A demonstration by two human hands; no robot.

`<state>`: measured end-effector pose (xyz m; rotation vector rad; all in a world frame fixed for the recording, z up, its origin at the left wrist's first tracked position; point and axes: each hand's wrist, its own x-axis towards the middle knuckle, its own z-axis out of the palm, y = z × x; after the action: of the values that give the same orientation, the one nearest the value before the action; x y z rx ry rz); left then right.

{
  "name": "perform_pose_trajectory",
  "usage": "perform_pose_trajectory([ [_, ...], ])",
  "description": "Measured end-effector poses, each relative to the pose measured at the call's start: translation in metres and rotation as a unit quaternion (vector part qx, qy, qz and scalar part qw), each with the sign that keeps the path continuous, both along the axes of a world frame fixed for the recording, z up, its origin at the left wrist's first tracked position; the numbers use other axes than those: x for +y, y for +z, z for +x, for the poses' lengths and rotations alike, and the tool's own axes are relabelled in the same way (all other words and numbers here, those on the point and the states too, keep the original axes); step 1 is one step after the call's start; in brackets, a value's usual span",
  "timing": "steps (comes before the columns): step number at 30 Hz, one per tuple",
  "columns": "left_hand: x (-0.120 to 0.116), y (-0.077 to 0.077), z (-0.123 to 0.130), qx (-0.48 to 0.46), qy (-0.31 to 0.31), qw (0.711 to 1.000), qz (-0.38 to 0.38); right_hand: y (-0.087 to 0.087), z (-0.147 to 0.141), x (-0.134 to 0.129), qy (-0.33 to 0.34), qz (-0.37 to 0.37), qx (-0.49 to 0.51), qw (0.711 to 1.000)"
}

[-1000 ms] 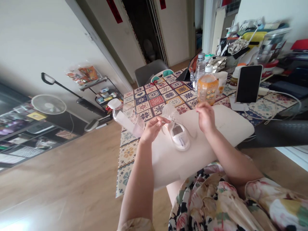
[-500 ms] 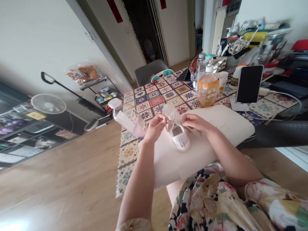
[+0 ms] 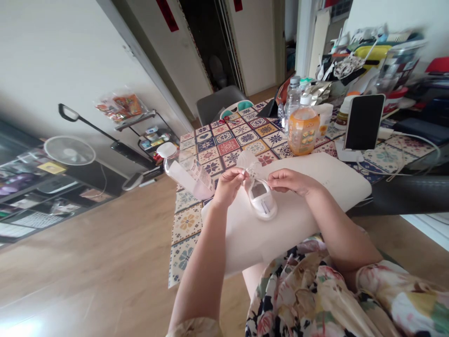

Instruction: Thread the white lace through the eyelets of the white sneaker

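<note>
I am in a home, at what looks like a dining spot. Mid-frame, a patterned cloth (image 3: 228,149) covers my table (image 3: 187,222), crowded toward the upper right with bottles (image 3: 303,133), a phone (image 3: 364,122) and everyday clutter (image 3: 347,68). A chair (image 3: 217,102) stands at its far side. At top centre a dark doorway (image 3: 199,42) shows a toilet (image 3: 218,70), with red strips (image 3: 167,15) beside it. At left are a fan (image 3: 70,150), shelves (image 3: 35,191) and a rack (image 3: 136,120) bearing orange packets (image 3: 128,107); the floor (image 3: 122,252) is wood-look.

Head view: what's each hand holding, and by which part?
The left hand pinches a shoelace of the white lace-up shoe, near its tongue; what the right hand holds beside the shoe cannot be told.
</note>
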<state>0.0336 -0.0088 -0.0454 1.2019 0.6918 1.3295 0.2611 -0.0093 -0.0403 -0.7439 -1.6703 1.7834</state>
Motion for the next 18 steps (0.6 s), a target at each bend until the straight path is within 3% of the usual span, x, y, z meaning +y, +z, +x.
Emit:
perform_pose_trajectory([
  [4, -0.001, 0.001, 0.002, -0.003, 0.001, 1.000, -0.006, -0.004, -0.005, 0.002, -0.078, 0.003, 0.122, 0.989],
  [7, -0.004, 0.002, 0.006, 0.006, -0.003, 1.000, 0.005, -0.005, -0.013, 0.003, -0.100, 0.054, 0.164, 0.980],
  [10, -0.006, 0.002, 0.010, 0.030, -0.011, 0.999, 0.032, -0.004, -0.022, 0.003, -0.113, 0.085, 0.163, 0.976],
  [14, -0.005, -0.001, 0.013, 0.047, -0.016, 0.997, 0.055, -0.004, -0.034, 0.005, -0.183, 0.120, 0.128, 0.967],
  [18, -0.004, -0.003, 0.016, 0.012, -0.003, 1.000, 0.021, -0.006, -0.045, 0.007, -0.221, 0.241, 0.082, 0.941],
])
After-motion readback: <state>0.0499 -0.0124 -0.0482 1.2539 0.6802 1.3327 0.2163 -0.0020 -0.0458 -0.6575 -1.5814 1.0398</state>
